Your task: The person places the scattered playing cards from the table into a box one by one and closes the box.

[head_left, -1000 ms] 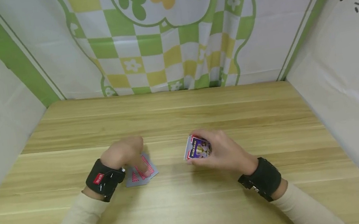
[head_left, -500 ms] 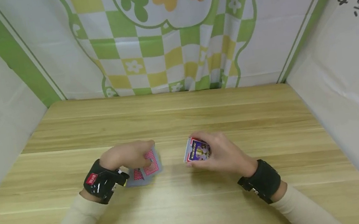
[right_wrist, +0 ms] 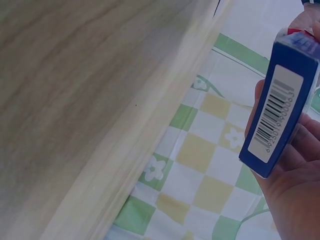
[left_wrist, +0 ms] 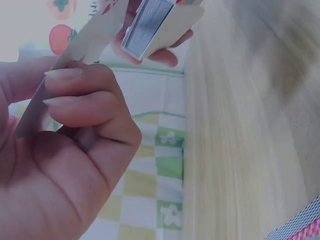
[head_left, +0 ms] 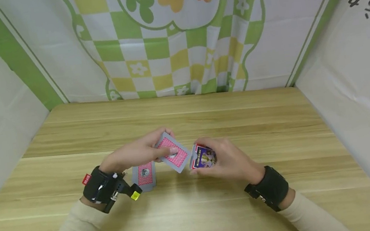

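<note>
My left hand pinches a red-backed playing card between thumb and curled fingers, its back turned up. The card's near corner comes right up to the mouth of a card box. My right hand grips that blue and purple box from its right side, with the opening toward the left hand. In the left wrist view a dense stack of cards fills the box, and its flap stands open. The right wrist view shows the box's blue end with a barcode. More red-backed cards lie below my left wrist.
The cards rest on a wood-grain table. A checked green and yellow curtain hangs along the back edge, with white cloth walls on both sides. Black camera straps circle both wrists.
My left hand has slid a card off the small pile, lifted it and brought it rightward to the box mouth. The right hand with the box has barely moved.
</note>
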A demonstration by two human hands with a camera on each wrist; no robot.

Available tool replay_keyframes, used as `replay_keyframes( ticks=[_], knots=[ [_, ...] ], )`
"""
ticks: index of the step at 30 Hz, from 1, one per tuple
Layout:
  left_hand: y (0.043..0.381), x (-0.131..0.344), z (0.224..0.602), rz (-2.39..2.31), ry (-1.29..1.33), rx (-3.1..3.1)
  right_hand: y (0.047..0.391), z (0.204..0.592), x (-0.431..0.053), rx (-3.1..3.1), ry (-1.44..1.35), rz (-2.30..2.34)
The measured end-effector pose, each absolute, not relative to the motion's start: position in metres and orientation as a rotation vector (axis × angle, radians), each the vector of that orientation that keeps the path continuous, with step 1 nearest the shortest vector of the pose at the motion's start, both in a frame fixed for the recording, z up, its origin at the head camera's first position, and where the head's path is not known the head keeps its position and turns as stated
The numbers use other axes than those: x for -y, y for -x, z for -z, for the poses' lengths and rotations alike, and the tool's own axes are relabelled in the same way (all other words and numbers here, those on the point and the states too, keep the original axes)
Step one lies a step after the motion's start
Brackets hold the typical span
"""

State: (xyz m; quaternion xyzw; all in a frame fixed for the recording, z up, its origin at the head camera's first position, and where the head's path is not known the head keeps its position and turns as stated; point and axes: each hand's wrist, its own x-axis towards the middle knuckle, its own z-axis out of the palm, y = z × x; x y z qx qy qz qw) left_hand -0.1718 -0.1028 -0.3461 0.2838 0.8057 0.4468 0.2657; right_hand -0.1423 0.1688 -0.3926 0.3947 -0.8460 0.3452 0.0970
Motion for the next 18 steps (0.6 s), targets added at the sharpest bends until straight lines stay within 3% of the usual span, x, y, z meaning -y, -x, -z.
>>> replay_keyframes(
  ticks=[18],
  knots=[
    [0.157, 0.058, 0.363, -1.476, -0.679, -2.256, 0.142, 0.392, -0.167, 2.469, -1.147, -1.018]
  ],
)
